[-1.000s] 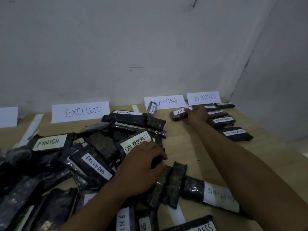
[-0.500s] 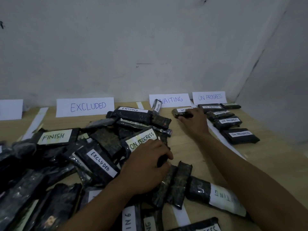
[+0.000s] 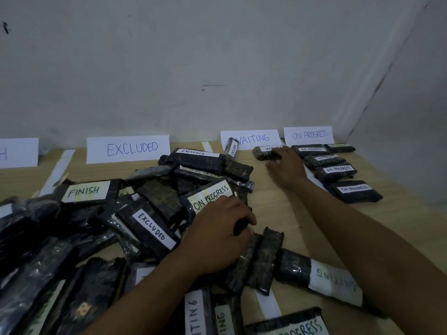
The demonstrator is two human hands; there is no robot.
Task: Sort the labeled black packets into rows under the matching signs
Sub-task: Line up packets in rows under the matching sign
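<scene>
On the wooden worktop (image 3: pixel 278 209) the two hands are well apart. The right hand (image 3: pixel 286 170) reaches to the far side, its fingertips on the near right end of a WAITING packet (image 3: pixel 264 153) that lies flat just below the WAITING sign (image 3: pixel 256 139). The hand is blurred, so I cannot tell whether it pinches the packet or only touches it. Just right of that hand a row of ON PROGRESS packets (image 3: pixel 336 171) runs from the ON PROGRESS sign (image 3: pixel 309 135) toward the near side, each lying flat with its label up. The left hand (image 3: pixel 217 234) is nearer, at the right edge of the unsorted pile (image 3: pixel 116 228), its fingers and thumb curled round a dark packet (image 3: pixel 240 226) whose label is hidden. Touching the far side of that hand is a packet labelled ON PROGRESS (image 3: pixel 210 195). To its left lie an EXCLUDED packet (image 3: pixel 151 229) and a FINISH packet (image 3: pixel 84 191). The EXCLUDED sign (image 3: pixel 128 152) leans on the wall (image 3: pixel 217 68) beyond the pile. A small EXCLUDED-labelled packet (image 3: pixel 232 147) stands tilted against the left end of the WAITING sign. Near the right forearm another packet labelled WAITING (image 3: pixel 321 279) lies flat, and two unlabelled packets (image 3: pixel 261 259) lie side by side between it and the left hand.
</scene>
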